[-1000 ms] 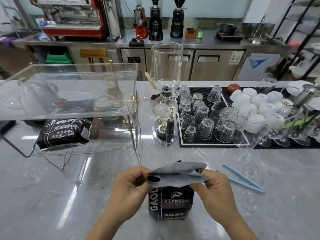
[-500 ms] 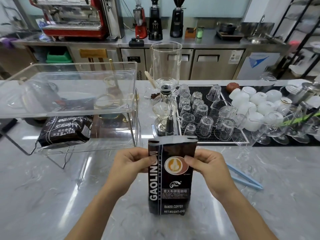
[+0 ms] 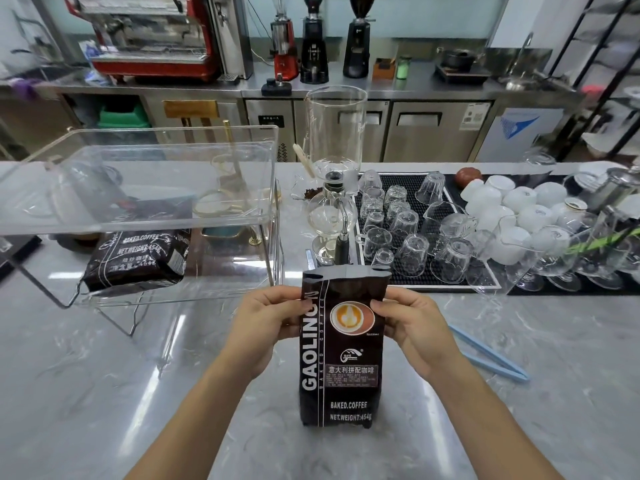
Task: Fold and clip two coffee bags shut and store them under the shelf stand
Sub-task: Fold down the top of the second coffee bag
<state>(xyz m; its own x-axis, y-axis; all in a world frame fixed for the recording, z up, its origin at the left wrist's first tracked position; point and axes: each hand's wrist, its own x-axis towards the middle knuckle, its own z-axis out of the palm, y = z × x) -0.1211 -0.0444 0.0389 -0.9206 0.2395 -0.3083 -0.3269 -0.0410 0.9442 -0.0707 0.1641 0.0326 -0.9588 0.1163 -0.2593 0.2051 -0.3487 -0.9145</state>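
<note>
Between the closed fingers of the left hand (image 3: 268, 318) and right hand (image 3: 412, 322), the gripped upright coffee bag (image 3: 341, 348) should be creased evenly.

Space under stand (image 3: 138, 188) right of stored bag (image 3: 138, 258) open; siphon (image 3: 334, 202) and glasses (image 3: 408, 233) crowd behind.

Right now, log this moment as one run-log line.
left hand: grips coffee bag | right hand: grips bag | bag: upright, unclipped | second bag: under shelf stand | blue clip: on counter
</note>
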